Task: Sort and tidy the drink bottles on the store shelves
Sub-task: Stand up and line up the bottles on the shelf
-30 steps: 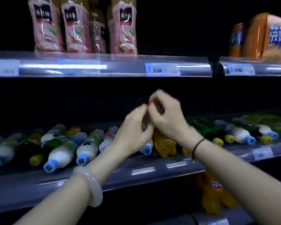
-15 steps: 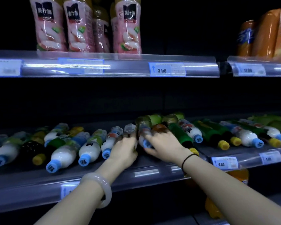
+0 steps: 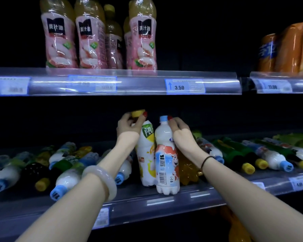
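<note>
Two bottles stand upright side by side at the middle of the lower shelf (image 3: pixel 182 198). My left hand (image 3: pixel 129 125) grips the neck of the yellow-capped bottle (image 3: pixel 147 154), which has a white, green and yellow label. My right hand (image 3: pixel 179 131) holds the shoulder of the blue-capped milky bottle (image 3: pixel 166 165), which stands slightly nearer the shelf's front edge. Many other bottles lie on their sides on this shelf: several to the left (image 3: pixel 65 180) and several to the right (image 3: pixel 273 159), caps toward me.
An orange bottle (image 3: pixel 187 170) lies just behind my right wrist. The upper shelf (image 3: pixel 138 84) carries upright pink-labelled juice bottles (image 3: pixel 142 41) and, far right, large orange bottles (image 3: pixel 294 49). Price tags line both shelf edges. Another orange bottle (image 3: pixel 238 229) shows below the lower shelf.
Half a second ago both hands were low among the lying bottles. Now each has raised a bottle upright, and the two bottles stand together on the shelf.
</note>
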`<state>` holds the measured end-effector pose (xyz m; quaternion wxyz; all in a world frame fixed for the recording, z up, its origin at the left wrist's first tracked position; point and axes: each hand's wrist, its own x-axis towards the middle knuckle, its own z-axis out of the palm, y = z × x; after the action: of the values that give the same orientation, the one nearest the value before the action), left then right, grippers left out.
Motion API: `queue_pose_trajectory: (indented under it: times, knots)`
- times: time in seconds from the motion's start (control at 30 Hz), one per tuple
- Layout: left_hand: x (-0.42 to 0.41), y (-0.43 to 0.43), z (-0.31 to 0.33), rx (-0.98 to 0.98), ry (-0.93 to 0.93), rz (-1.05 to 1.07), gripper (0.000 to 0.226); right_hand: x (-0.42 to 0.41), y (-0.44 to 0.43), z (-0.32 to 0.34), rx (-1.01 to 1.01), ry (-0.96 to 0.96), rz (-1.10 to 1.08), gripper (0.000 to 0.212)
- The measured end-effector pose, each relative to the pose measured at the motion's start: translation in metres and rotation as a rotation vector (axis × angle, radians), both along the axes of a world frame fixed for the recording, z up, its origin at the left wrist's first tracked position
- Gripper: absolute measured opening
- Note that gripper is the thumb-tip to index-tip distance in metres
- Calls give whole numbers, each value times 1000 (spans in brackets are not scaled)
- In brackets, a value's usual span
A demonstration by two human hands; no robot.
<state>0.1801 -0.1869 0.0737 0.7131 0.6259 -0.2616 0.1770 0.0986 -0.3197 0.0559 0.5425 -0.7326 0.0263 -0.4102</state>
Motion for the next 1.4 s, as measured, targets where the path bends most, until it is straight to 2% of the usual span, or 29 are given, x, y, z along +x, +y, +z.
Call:
queue_pose_trajectory:
  times: [0.03, 0.1, 0.13, 0.2, 0.27, 0.37, 0.43, 0.6, 0.7, 0.77, 0.83, 0.9, 0.97, 1.0, 1.07, 1.13, 1.2, 1.27, 1.33, 1.4]
  knots:
    - [-2, -2, -2, 4, -15, -45, 11, -2, -2, -1, 32, 20, 14, 26]
    - [-7, -4, -12, 68, -15, -148, 15, -11, -5, -3, 67, 126, 91, 52]
    - [-9, -5, -21, 106, -3, -209, 25, -16, -8, -3, 74, 171, 157, 67]
    - [-11, -6, -42, 177, 88, -314, 52, -25, -16, -4, 62, 211, 282, 76]
    - [-9, -5, -58, 205, 207, -369, 64, -28, -19, -4, 53, 188, 305, 69]
    - [-4, 2, -65, 134, 200, -411, 56, -18, -10, -11, 52, 40, 189, 41]
    - [-1, 10, -64, 93, 196, -438, 57, -10, -4, -16, 20, -29, 193, 36]
    - [4, 24, -70, 40, 278, -453, 52, 6, -5, -18, -53, 9, 163, 41]
    - [-2, 27, -67, 121, 303, -489, 69, 13, -10, -19, -37, 111, 128, 54]
    - [-5, 32, -63, 152, 351, -499, 74, 13, -13, -20, -10, 150, 82, 55]
    - [-6, 40, -57, 188, 362, -503, 60, 8, -14, -21, -5, 182, 66, 55]
    - [-5, 49, -49, 223, 354, -496, 49, -1, -6, -18, -7, 217, 39, 66]
    - [-2, 61, -39, 195, 332, -405, 51, -10, 8, -17, -71, 161, -187, 75]
    - [3, 69, -34, 200, 283, -285, 50, -17, 19, -18, -154, 62, -329, 68]
    - [14, 89, -32, 394, 136, 20, 43, -32, 53, -20, -396, -206, -438, 37]
    - [17, 107, -40, 759, 54, 185, 35, -40, 92, -26, -702, -264, -262, 14]
    - [14, 118, -52, 1134, 37, 183, 33, -34, 129, -39, -1036, -56, -61, 10]
    - [9, 122, -63, 1390, 0, 134, 35, -17, 155, -52, -1256, 223, -41, 28]
    - [9, 123, -70, 1477, -105, 98, 35, -1, 170, -58, -1319, 495, -101, 54]
    - [11, 125, -73, 1455, -158, 126, 28, 9, 178, -56, -1320, 629, -155, 54]
